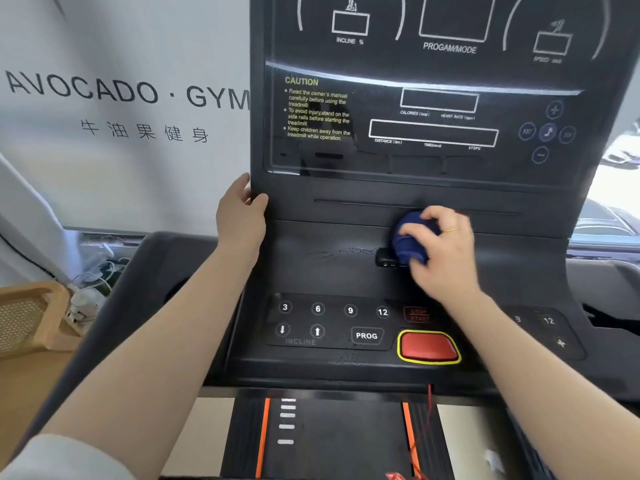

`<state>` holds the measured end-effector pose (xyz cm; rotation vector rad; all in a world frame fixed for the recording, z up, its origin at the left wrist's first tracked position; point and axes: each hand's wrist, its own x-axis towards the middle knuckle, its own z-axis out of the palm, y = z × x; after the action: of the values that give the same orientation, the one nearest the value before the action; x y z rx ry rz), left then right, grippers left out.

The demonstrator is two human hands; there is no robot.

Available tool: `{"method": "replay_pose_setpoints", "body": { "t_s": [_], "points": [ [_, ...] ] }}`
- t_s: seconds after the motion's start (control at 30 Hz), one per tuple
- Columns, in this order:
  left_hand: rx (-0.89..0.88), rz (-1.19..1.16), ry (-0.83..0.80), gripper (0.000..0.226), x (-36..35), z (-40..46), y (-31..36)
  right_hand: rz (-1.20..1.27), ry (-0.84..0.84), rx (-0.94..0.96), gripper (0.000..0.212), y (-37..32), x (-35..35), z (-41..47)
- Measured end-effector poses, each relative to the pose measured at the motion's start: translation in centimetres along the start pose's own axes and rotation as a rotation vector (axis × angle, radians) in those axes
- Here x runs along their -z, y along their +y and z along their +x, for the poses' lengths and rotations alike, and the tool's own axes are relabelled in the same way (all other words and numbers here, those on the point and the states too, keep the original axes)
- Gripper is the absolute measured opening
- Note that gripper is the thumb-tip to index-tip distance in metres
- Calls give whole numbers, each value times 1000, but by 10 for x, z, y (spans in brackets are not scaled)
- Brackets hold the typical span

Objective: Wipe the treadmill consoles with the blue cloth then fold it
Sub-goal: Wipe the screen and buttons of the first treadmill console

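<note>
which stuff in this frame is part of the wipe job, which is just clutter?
In the job:
blue cloth, bunched in the right hand
treadmill console
left hand, gripping the console's left edge

Lying about:
wicker basket
white cables
gym banner

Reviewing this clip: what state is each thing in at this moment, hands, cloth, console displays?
Left hand: grips the console's left edge.
Right hand: holds the cloth bunched, pressed on the console.
Blue cloth: crumpled, not folded.
Console: displays dark.
Red stop button: untouched.
</note>
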<state>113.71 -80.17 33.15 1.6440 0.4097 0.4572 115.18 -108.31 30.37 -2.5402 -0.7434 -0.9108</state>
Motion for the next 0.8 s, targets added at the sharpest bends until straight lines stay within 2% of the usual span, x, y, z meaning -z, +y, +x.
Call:
{"method": "replay_pose_setpoints", "body": {
  "t_s": [0.1,0.17,0.2,0.27,0.33,0.43,0.5,0.6,0.7,0.8],
  "points": [
    [-14,24,37,39,-7,-8,2,68,-76,219,36,-37,-24,16],
    [-29,224,97,54,-12,-14,1,74,-136,303,37,-48,-30,22],
    [-98,405,118,62,-15,-20,-2,57,-171,340,38,-45,-29,22],
    [-345,662,98,70,-24,-33,-6,18,-224,390,40,-27,-18,19],
    [-554,788,-26,75,-38,-46,-9,41,-220,304,41,2,0,10],
    [-715,949,-196,84,-60,-61,-11,32,-129,87,39,55,26,-14],
    [-758,1021,-240,91,-74,-69,-9,37,-53,-75,40,79,38,-32],
    [-743,1089,-206,99,-89,-77,-7,76,34,-271,43,75,36,-41],
    [-705,1114,-136,102,-100,-81,-7,110,52,-236,43,42,19,-28],
    [-688,1110,-77,100,-106,-83,-5,110,-43,9,41,13,2,-15]
  ]
}}
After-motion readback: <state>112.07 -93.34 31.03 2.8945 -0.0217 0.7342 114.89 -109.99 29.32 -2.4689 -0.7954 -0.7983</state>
